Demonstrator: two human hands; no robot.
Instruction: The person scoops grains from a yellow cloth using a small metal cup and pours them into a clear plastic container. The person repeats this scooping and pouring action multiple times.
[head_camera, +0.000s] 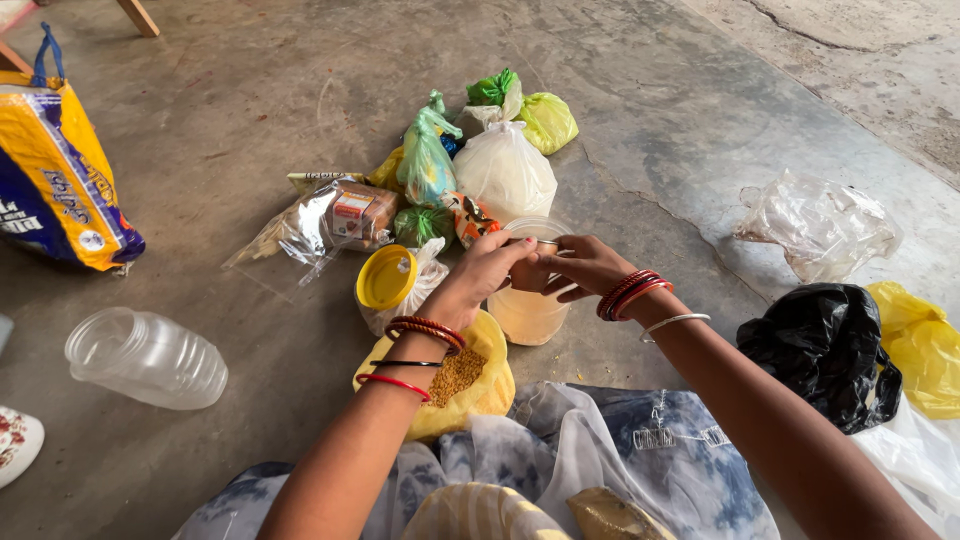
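Clear jar (528, 312) on floor (250, 130), mouth pinched by left hand (487, 266) and right hand (577, 268); grain-filling stage probably, yellow lid (386, 277) needed afterwards.

A bare grey concrete floor (250, 120), cracked beyond the fingers, lies in soft daylight, with wooden furniture legs (138, 15) far off.

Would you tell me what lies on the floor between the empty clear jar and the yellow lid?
Nothing: in the head view, the floor between the clear jar and the yellow lid is bare concrete.
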